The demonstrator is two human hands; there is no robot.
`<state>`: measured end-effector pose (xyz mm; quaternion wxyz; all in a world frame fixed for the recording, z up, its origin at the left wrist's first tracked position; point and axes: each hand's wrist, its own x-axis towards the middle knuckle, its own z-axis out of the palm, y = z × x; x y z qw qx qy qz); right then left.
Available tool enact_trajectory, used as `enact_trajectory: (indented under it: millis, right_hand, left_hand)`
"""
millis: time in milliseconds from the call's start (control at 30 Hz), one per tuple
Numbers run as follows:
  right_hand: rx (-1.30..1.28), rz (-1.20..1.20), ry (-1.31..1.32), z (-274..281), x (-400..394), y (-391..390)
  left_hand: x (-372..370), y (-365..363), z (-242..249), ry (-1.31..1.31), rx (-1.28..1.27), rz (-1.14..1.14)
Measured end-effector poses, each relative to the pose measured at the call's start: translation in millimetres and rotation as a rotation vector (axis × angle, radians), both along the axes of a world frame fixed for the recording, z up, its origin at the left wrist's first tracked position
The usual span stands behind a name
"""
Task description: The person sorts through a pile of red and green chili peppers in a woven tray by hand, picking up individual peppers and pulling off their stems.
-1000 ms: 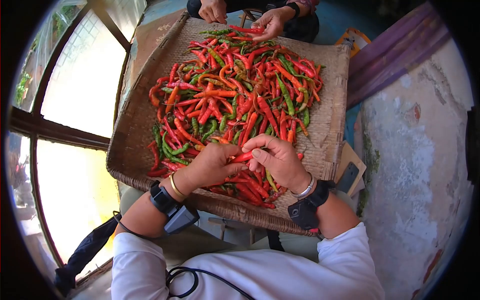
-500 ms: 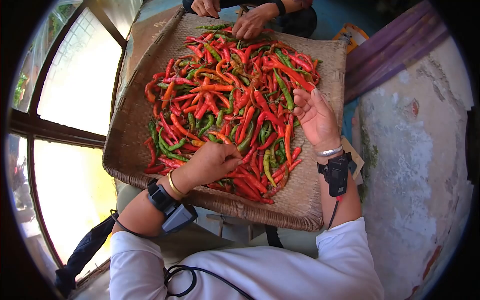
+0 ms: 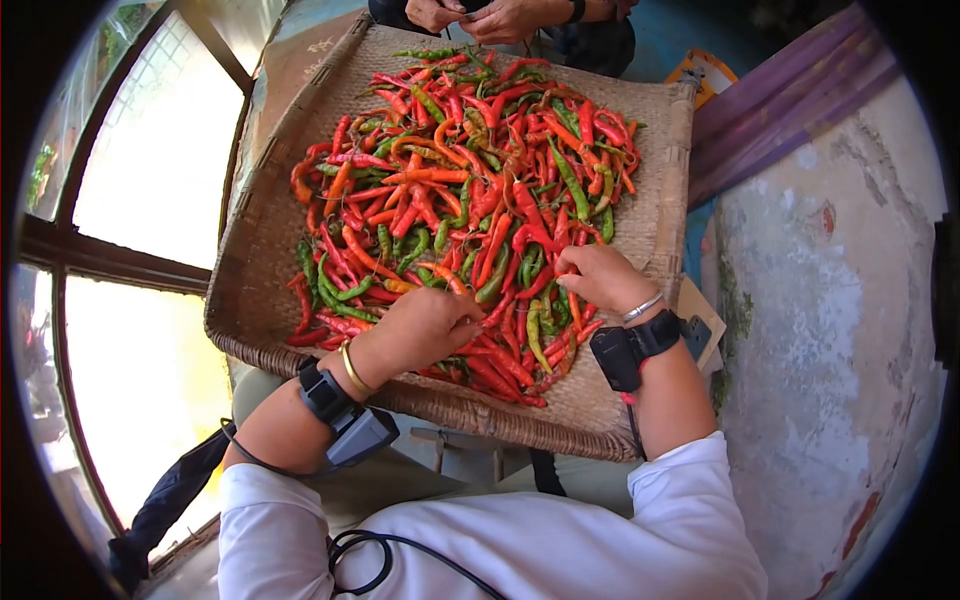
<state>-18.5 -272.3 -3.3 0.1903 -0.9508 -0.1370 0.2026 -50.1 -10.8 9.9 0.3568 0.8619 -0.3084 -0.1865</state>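
A large heap of chili peppers [image 3: 430, 190], mostly red with some orange and green, lies in a shallow woven basket [image 3: 655, 150]. Over the near part of the heap is my left hand [image 3: 422, 325], its thumb and fingers pinched together. What they hold, if anything, is hidden. My right hand [image 3: 605, 278] is at the heap's right edge, fingers closed and pointing down beside a curved red pepper [image 3: 535, 237]. Whether a pepper is in its grip cannot be made out.
Across the basket, another person's hands [image 3: 490, 18] are close together above the far rim. Framed windows [image 3: 150, 350] stand on the left, a worn wall [image 3: 820, 300] on the right. Purple cloth [image 3: 780, 110] hangs at the upper right. A phone [image 3: 697, 335] lies beside my right wrist.
My right hand has moved down and left and closed from an open pose. The long red pepper near it has gone from that spot. The other person's hands have lifted off the heap.
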Motion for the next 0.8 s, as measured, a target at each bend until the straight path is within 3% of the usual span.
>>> enact_trajectory:
  millis: [267, 333, 400, 467, 633, 733, 800]
  right_hand:
    - [0.279, 0.011, 0.12, -4.9, -5.4, 34.8]
    - [0.586, -0.044, 0.183, 4.2, -10.6, 43.2]
    - [0.687, -0.159, 0.336, 14.7, -17.7, 51.9]
    - [1.051, -0.3, 0.513, 14.7, -25.0, 62.0]
    - [1.161, -0.341, 0.505, 8.8, -32.8, 71.7]
    - [1.263, -0.564, 0.377, 19.6, -19.6, 50.8]
    - [1.625, -0.603, 0.126, 23.1, -5.1, 36.5]
  left_hand:
    - [1.0, -3.3, -4.9, 0.009, -0.066, -0.008]
    - [-0.2, -5.5, -12.5, 0.049, -0.157, 0.044]
    - [-0.4, -7.4, -13.4, 0.088, -0.247, 0.096]
    - [0.1, -8.6, -9.9, 0.243, -0.289, 0.108]
    - [-0.2, -8.2, -21.2, 0.32, -0.186, 0.118]
    - [-1.8, -10.2, -15.2, 0.406, -0.173, 0.083]
    - [-2.6, -9.6, -14.4, 0.412, -0.167, 0.051]
